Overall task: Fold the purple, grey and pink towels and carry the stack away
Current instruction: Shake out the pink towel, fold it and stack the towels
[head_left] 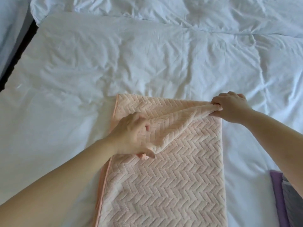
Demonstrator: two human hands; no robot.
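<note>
A pink towel (165, 182) with a zigzag weave lies lengthwise on the white bed, running from the middle down past the bottom edge. My left hand (131, 136) grips its left side, thumb under a raised fold. My right hand (231, 107) pinches the far right corner, bunching the cloth into a ridge that runs between both hands. At the lower right lies a folded purple towel (277, 194) with a grey towel (293, 203) on top, partly hidden by my right forearm.
The white wrinkled bed sheet (147, 59) spreads all around the towel. A rumpled duvet (180, 9) lies at the far end. A dark gap (14, 61) runs along the bed's left edge beside another white bed.
</note>
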